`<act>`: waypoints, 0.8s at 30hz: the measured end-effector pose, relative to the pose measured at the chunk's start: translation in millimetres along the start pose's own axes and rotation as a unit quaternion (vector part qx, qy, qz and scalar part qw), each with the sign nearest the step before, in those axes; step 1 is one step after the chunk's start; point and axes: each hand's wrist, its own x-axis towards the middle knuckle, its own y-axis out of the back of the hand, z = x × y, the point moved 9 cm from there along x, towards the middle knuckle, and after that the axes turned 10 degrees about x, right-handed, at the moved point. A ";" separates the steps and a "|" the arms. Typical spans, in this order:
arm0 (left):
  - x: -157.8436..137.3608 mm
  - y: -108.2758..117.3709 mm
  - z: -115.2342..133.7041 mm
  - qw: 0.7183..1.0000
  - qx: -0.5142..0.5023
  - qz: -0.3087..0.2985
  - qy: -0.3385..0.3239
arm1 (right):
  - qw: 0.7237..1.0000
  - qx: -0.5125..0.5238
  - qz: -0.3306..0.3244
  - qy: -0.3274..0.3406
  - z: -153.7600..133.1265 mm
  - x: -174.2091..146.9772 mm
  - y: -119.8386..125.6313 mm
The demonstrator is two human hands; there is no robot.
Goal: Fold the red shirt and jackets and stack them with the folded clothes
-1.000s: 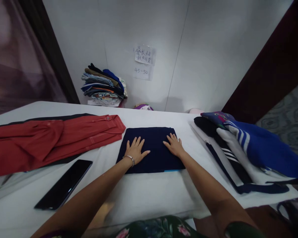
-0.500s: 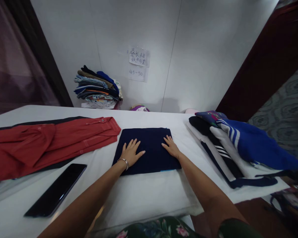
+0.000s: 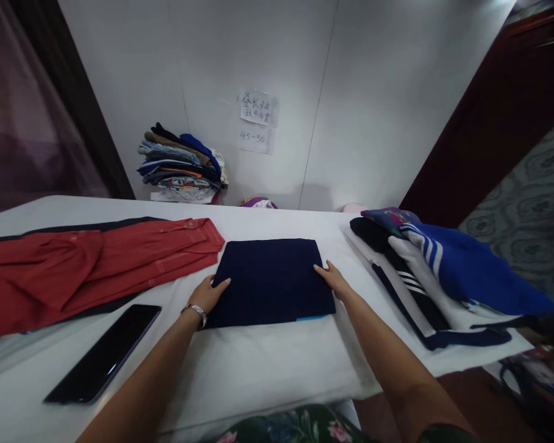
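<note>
A navy blue garment (image 3: 270,280), folded into a flat rectangle, lies in front of me on the white-covered table. My left hand (image 3: 207,296), with a bracelet at the wrist, grips its left edge; the thumb lies on top and the other fingers are mostly hidden at the side. At the opposite edge my right hand (image 3: 336,280) holds the cloth, thumb on top. A small strip of light blue shows along the garment's near edge.
Red clothing (image 3: 133,261) lies spread on the left, with a black phone (image 3: 104,354) nearer me. Several garments, including a blue one (image 3: 480,264), are heaped at the right. Behind the table stands a folded clothes stack (image 3: 182,163); paper notes (image 3: 258,120) hang on the wall.
Both hands have moved from lying flat on top of the navy garment outward to its left and right edges, where they now grip it. The garment has stayed nearly in place.
</note>
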 end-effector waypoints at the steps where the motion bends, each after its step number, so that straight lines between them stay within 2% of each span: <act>1: 0.2 -2.2 0.7 0.999 -0.034 -0.011 0.002 | 1.000 0.004 -0.007 -0.004 -2.6 0.6 -2.6; 6: -19.4 -7.4 3.5 0.986 -0.163 -0.026 0.032 | 0.997 0.047 -0.059 0.006 -12.0 -5.8 -9.8; 9: -39.8 -16.6 7.1 0.981 -0.185 -0.043 0.022 | 0.993 0.086 -0.065 0.036 -8.5 -15.3 4.6; 11: -50.5 -26.9 8.7 0.977 -0.195 -0.084 0.008 | 0.994 0.087 -0.061 0.036 1.1 -19.7 18.5; 13: -55.8 -34.0 11.6 0.973 -0.190 -0.133 -0.014 | 0.996 0.055 -0.061 0.028 9.4 -20.6 29.4; 14: -55.1 -32.4 12.6 0.976 -0.166 -0.139 -0.025 | 0.998 0.019 -0.054 0.023 11.0 -19.4 33.9; 15: -51.8 -26.8 13.6 0.984 -0.125 -0.126 -0.032 | 0.998 -0.028 -0.040 0.026 8.8 -17.2 37.8; 17: -40.8 -7.3 22.1 0.997 -0.016 -0.057 -0.051 | 0.987 -0.148 0.001 0.069 -10.4 -11.7 39.3; 20: -26.2 12.3 61.6 0.985 0.114 0.044 -0.123 | 0.931 -0.309 0.024 0.193 -58.7 -6.2 9.8; 22: -19.8 7.3 94.1 0.965 0.173 0.073 -0.184 | 0.892 -0.376 -0.007 0.251 -79.6 -2.0 -24.5; 24: -11.9 -7.7 114.5 0.947 0.234 0.076 -0.208 | 0.863 -0.430 -0.041 0.261 -82.8 7.0 -53.5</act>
